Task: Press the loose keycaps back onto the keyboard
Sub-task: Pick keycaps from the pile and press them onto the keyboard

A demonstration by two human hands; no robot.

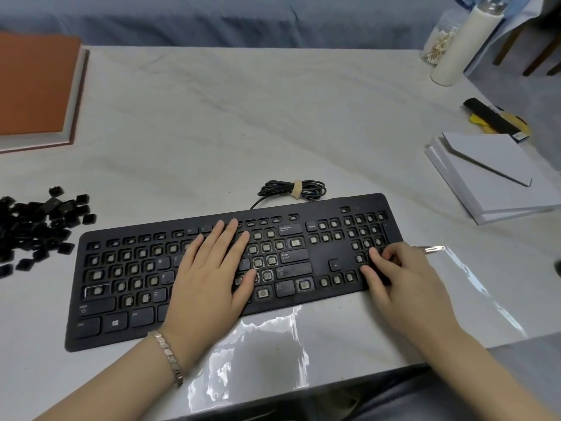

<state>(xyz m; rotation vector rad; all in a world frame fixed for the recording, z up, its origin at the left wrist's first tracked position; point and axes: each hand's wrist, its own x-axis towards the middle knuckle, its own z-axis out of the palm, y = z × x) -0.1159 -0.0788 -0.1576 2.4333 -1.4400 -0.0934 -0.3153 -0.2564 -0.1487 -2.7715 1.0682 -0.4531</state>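
Observation:
A black keyboard lies across the table with many bare key sockets and a few caps in place. My left hand rests flat on its middle, fingers straight and spread over the letter rows. My right hand sits on the lower right corner of the number pad, fingers curled, thumb and fingertips pinching a small black keycap against the board. The cap is mostly hidden by the fingers. A pile of loose black keycaps lies on the table left of the keyboard.
The keyboard's coiled cable lies just behind it. An orange-covered book is at the far left, white booklets at the right, a white bottle at the back right. A clear plastic sheet covers the near edge.

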